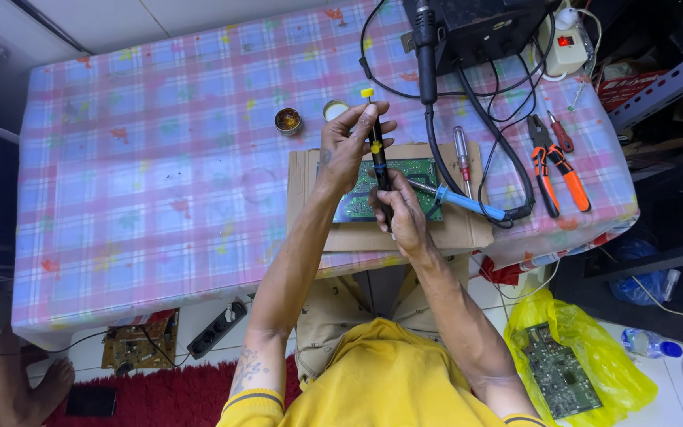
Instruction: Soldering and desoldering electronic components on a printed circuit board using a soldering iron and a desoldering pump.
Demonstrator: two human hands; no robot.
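A slim black pen-shaped desoldering pump with a yellow plunger tip point(378, 154) stood nearly upright over the green rectangular circuit board point(369, 194), gripped by both hands. The left hand point(347, 146) was closed around the tool's upper part, fingers wrapped about the barrel just below the yellow tip. The right hand point(403, 215) clasped the lower part of the barrel, fingers curled around it at the board's near edge. The board lay on a flat brown cardboard sheet point(452, 229), which rested on the pink-and-blue checked plastic tablecloth point(160, 158).

Just right of the board lay a blue-handled soldering iron point(460, 200), its metal tip pointing toward the board. Farther right of the board were a clear-handled screwdriver point(462, 154) and orange-and-black pliers point(551, 162). Beyond the board, to its left, sat a small round tin of amber flux point(288, 120). Behind the board stood a black box-shaped station point(480, 28) with black cables point(507, 142) trailing toward the cardboard. Below the table, right of the board, a second green circuit board point(559, 372) lay on a yellow plastic bag point(610, 356).
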